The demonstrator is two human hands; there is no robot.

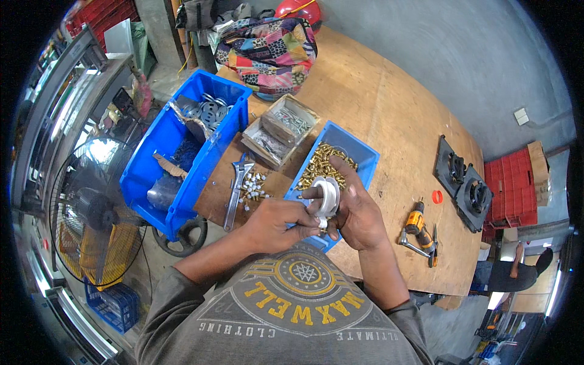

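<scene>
My right hand (363,213) grips a roll of white thread seal tape (329,196) on a spool, fingers curled around it. Close beside it, my left hand (277,222) pinches a small fitting (323,224) that shows white at the tape; fingers partly hide it. Both hands are over the near end of a blue bin (367,163) holding a heap of small brass fittings (324,159). Left of that bin lie several small fittings with white ends (252,187) on the wooden table (395,121), next to an adjustable wrench (233,198).
A large blue bin (228,131) with metal discs stands left, a wooden box (249,141) of screws beside it. Right on the table are a yellow-black drill (417,222), an orange ring (437,196) and a black burner plate (471,198). A fan (97,210) stands at far left; a person (511,275) is far right.
</scene>
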